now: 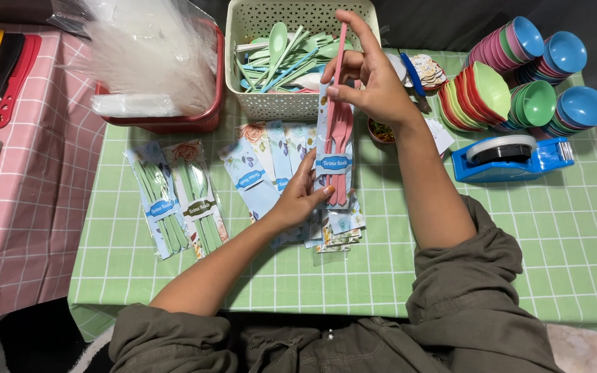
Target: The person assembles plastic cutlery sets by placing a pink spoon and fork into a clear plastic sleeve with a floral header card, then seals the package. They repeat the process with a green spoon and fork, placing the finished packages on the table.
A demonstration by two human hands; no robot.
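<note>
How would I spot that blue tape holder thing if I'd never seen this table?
Start at the green checked tablecloth and look to its far right side, just below the stacks of coloured plastic bowls. There sits the tape dispenser, low and bright blue. Unlike the round bowls beside it, it is long and boat-shaped, with a dark roll set in its top.

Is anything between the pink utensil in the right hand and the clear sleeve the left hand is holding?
Nothing visible. The right hand holds the pink utensil straight above the clear sleeve, which the left hand steadies; pink utensils already sit inside.
</note>
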